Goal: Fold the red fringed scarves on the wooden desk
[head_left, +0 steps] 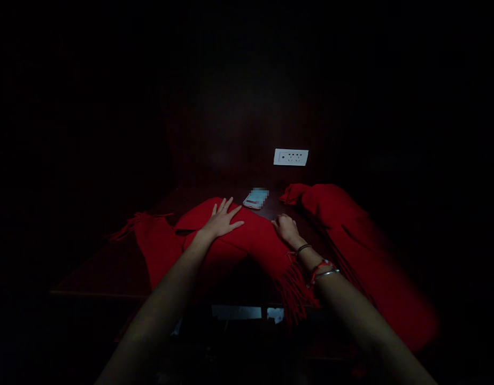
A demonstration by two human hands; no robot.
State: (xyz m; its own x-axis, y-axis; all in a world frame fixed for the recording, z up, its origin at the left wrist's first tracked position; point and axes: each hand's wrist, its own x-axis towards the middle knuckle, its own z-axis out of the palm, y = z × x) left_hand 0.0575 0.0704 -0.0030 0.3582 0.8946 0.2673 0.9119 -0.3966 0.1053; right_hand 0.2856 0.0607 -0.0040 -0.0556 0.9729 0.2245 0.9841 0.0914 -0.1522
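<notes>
A red scarf (231, 246) with fringed ends lies loosely spread across a dark table, one fringe at the left and the other hanging over the front edge. My left hand (223, 220) rests flat on the scarf, fingers spread, a ring on one finger. At the scarf's right edge my right hand (286, 229) is closed, its curled fingers pinching the cloth there; the fingertips are partly hidden. Bracelets circle my right wrist. Just beyond the scarf lies a phone (255, 199) with its screen lit.
A second bundle of red cloth (351, 235) lies along the right side, near my right forearm. On the dark back panel is a white socket plate (291, 157). The table's front edge (98, 293) shows faintly at the left. Surroundings are very dark.
</notes>
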